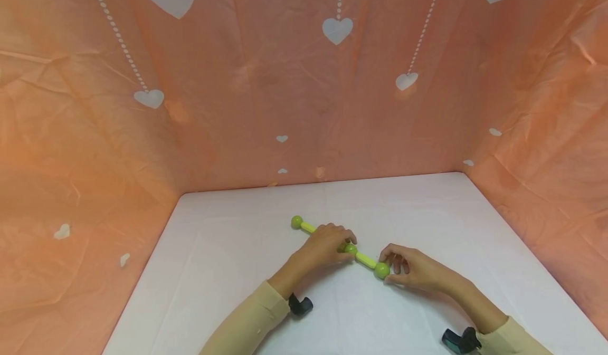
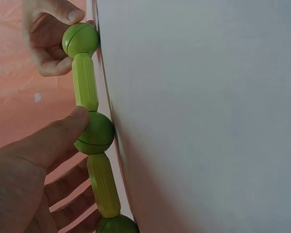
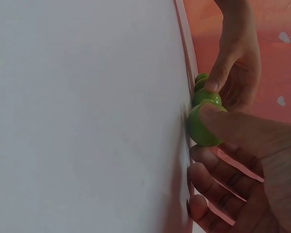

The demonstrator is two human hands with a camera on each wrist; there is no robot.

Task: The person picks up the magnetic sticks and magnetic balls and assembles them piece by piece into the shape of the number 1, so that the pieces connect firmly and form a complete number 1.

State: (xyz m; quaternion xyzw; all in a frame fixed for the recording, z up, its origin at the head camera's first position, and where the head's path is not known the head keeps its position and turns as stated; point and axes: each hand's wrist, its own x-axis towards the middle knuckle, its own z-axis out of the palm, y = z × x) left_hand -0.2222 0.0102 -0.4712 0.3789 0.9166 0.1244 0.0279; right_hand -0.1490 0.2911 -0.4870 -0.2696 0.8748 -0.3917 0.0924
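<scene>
A chain of green balls joined by yellow-green ribbed rods lies slantwise over the white table in the head view. My left hand [image 1: 325, 245] pinches a green ball [image 1: 350, 249] partway along it, thumb on the near side. At the chain's right end, my right hand [image 1: 413, 268] grips another green ball [image 1: 382, 270] between thumb and fingers. One rod [image 1: 366, 260] spans the gap between these two balls. Beyond the left hand, a further rod [image 1: 307, 227] leads to the ball at the far left end [image 1: 296, 222]. The left hand covers part of the chain from above.
The white tabletop [image 1: 237, 239] runs back to an orange cloth wall [image 1: 304, 91] printed with white hearts, and orange cloth also rises on both sides. Black devices are strapped at the left wrist [image 1: 301, 306] and the right wrist [image 1: 461, 340].
</scene>
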